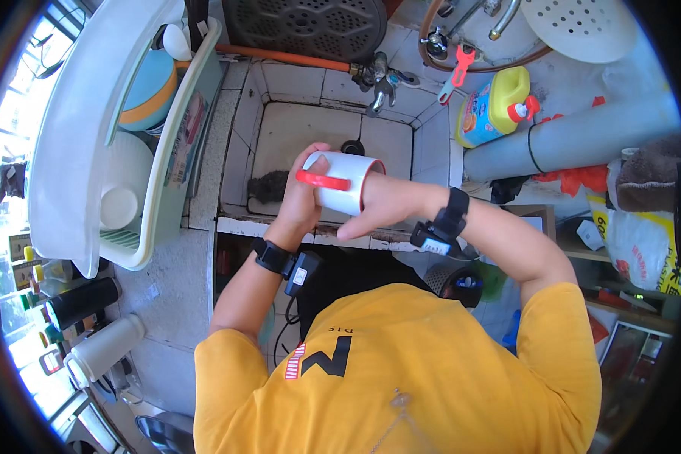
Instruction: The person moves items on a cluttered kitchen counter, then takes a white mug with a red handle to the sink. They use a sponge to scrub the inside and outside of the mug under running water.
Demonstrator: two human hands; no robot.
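Note:
A white mug (349, 163) with a red rim and red handle (324, 180) lies tilted on its side above the front part of a tiled sink (301, 127). My left hand (299, 205) grips it from the left around its base end, thumb near the handle. The fingers of my right hand (394, 198) reach into its mouth and are hidden there; the thumb stays outside, pointing toward me. Whether those fingers hold anything cannot be seen. Beneath the mug are a dark round drain (352, 148) and a dark, rough clump (269, 186) on the sink floor.
A metal faucet (381, 85) with an orange hose (284, 57) juts over the sink's back edge. On the left stands a lidded green dish rack (167, 170) holding bowls. A yellow detergent jug (496, 105) and a thick grey pipe (579, 133) are at the right.

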